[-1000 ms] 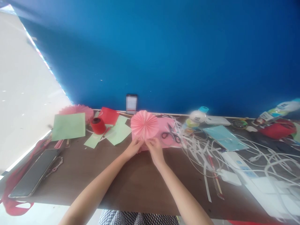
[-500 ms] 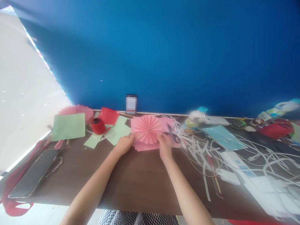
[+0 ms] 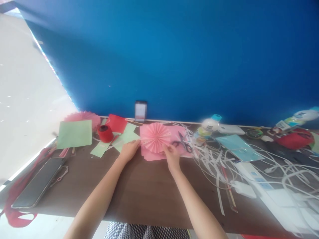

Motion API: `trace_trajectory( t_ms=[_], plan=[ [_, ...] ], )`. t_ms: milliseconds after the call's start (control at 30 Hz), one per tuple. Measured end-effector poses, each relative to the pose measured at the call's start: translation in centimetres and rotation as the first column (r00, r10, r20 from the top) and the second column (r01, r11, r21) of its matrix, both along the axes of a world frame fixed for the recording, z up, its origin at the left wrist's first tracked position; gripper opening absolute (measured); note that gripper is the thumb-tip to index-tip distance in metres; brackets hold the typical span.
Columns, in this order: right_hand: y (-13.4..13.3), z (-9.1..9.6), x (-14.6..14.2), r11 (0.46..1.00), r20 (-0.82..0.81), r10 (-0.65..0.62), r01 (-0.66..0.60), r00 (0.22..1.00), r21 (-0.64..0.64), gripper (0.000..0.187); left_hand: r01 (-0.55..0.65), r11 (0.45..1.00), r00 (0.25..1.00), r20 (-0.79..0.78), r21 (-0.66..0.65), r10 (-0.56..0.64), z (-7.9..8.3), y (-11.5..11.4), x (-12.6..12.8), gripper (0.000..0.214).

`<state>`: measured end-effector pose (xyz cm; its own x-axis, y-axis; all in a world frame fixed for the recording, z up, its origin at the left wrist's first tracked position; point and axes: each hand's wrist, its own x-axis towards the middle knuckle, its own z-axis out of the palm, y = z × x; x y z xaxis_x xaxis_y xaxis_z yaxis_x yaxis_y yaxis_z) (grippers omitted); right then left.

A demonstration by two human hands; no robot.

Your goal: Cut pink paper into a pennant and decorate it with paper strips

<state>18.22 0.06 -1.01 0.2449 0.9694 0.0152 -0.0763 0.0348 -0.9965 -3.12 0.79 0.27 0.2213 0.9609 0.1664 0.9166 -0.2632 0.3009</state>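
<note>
A round pink pleated paper fan point(image 3: 155, 136) lies tilted on pink paper sheets point(image 3: 152, 155) on the brown table point(image 3: 139, 192). My left hand point(image 3: 129, 150) pinches the fan's left edge with curled fingers. My right hand point(image 3: 171, 154) grips its lower right edge, fingers closed. Black-handled scissors point(image 3: 183, 143) lie just right of my right hand on the pink paper.
Left of the fan are a red thread spool point(image 3: 105, 133), green paper sheets point(image 3: 74, 133), red paper point(image 3: 116, 123) and another pink fan point(image 3: 82, 117). A phone point(image 3: 37, 186) lies near the left edge. White paper strips and cables point(image 3: 219, 159), bottles point(image 3: 208, 127) and a blue booklet point(image 3: 238, 146) crowd the right.
The fan stood upright held at its base; now it is laid down on the pink sheets. My hands have moved apart to its left and right edges.
</note>
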Motion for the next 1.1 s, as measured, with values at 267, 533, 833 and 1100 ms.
trace_trajectory(
  t_ms=[267,533,833,1100],
  plan=[
    [-0.2,-0.7,-0.9,0.997,-0.12,0.042,-0.049,0.992,-0.052,0.036,-0.025,1.0,0.996,0.08,-0.017,0.027,0.0,-0.1,0.2,0.033],
    [0.8,0.2,1.0,0.977,-0.018,-0.207,0.208,0.978,0.047,0.039,0.043,0.998,0.999,0.009,0.04,-0.043,-0.1,0.0,-0.3,0.034],
    [0.2,0.4,0.3,0.994,0.176,-0.077,0.062,0.981,0.09,0.032,0.044,0.999,0.968,0.246,0.019,-0.047,-0.2,0.0,-0.3,0.035],
    [0.0,-0.4,0.6,0.983,0.238,-0.088,0.046,0.967,0.177,0.028,-0.021,0.976,0.945,0.324,0.215,-0.051,1.5,-0.3,-0.5,0.039]
  ],
)
